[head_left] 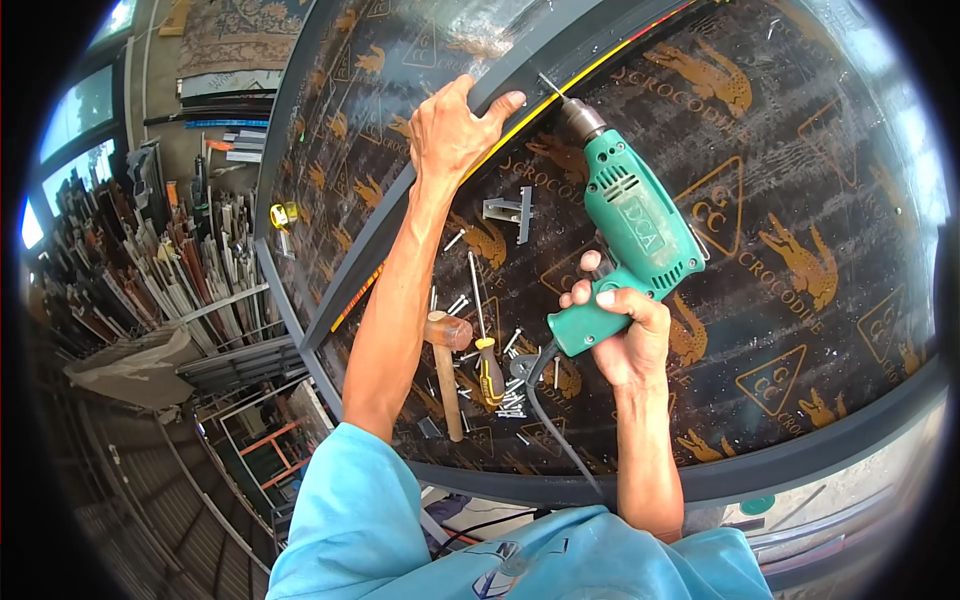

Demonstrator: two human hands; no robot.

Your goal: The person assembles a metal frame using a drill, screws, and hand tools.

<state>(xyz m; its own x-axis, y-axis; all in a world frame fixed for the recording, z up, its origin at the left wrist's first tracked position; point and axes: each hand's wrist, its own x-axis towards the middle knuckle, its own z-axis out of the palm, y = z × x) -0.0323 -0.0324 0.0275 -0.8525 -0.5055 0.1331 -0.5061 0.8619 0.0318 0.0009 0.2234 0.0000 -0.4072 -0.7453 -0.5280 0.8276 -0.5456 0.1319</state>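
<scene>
My left hand (455, 130) is closed over a long dark grey metal profile (570, 48), its thumb pointing toward the drill bit. A yellow and red strip (600, 68) runs along the profile's near side. My right hand (637, 345) grips the handle of a green power drill (640, 225), fingers around the trigger area. The drill's thin bit (550, 84) points up and left, its tip at the profile just right of my left hand. From the handle's base a grey cord (550, 420) trails down toward my body.
On the dark printed board (770, 330) lie a mallet (447, 370), a screwdriver (487, 365), loose screws (512, 403) and a small grey bracket (512, 212). A yellow tape measure (283, 215) rests at the left. Many metal profile offcuts (180, 250) stand beyond the board's left edge.
</scene>
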